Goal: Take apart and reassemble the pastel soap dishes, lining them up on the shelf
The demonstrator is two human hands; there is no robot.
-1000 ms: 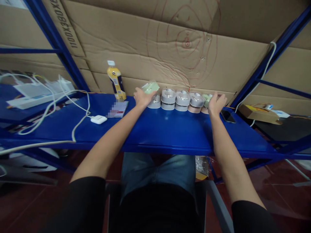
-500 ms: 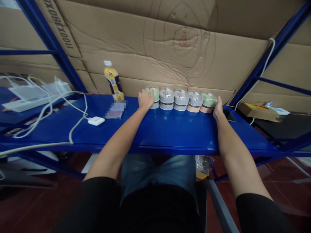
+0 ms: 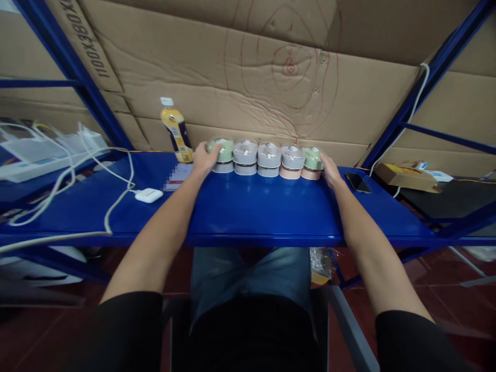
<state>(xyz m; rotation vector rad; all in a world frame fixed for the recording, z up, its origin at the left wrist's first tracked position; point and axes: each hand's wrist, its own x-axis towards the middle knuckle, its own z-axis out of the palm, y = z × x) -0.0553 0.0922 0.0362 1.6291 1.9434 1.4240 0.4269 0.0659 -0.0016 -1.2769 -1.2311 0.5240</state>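
A row of small round plastic boxes with clear domed lids, stacked two high, stands along the back of the blue shelf (image 3: 263,212). My left hand (image 3: 204,159) is closed round the left-end stack, a green-topped box (image 3: 222,150) over a grey one; its thumb lies on the front and its other fingers are partly hidden. At the other end, my right hand (image 3: 330,171) rests with extended fingers against the side of a green-topped box (image 3: 312,159) on a pinkish one. Between them are grey-topped boxes (image 3: 268,153) in stacks, set close together.
A yellow drink bottle (image 3: 177,132) stands left of the row, near a blurred flat item (image 3: 179,175) and a white earbud case (image 3: 149,195). White cables (image 3: 129,178) cross the left side. A phone (image 3: 358,182) lies right; a cardboard sheet (image 3: 186,67) backs the shelf.
The row of boxes has slid left along the shelf, closer to the bottle, with both hands moving along at its ends. More of the phone on the right now shows.
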